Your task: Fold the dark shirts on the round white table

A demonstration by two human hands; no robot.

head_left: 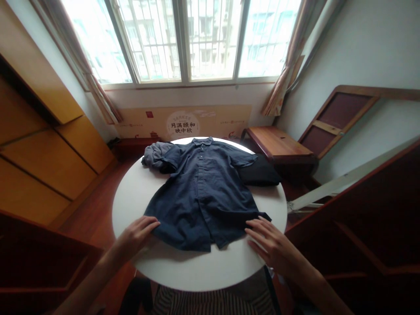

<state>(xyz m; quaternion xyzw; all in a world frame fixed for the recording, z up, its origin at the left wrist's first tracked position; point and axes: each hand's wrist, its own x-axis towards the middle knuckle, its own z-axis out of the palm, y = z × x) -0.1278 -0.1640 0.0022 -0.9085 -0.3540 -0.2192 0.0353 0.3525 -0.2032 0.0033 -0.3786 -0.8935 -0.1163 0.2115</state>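
A dark navy short-sleeved button-up shirt (223, 183) lies front side up on a round white table (131, 192), its collar at the far edge and its hem toward me. At the hem's left corner, the fingers of my left hand (141, 229) are closed on the cloth. My right hand (267, 240) is at the right corner of the hem, fingers stretched and apart, fingertips on or just over the fabric. That corner is slightly turned up. The two front panels part a little at the bottom.
A crumpled grey garment (157, 154) lies at the table's far left, and a folded black cloth (262, 170) at the far right. Beyond the table stand a wooden side table (278, 142) and a printed cardboard panel (223, 120) under the window. Dark red wooden furniture flanks both sides.
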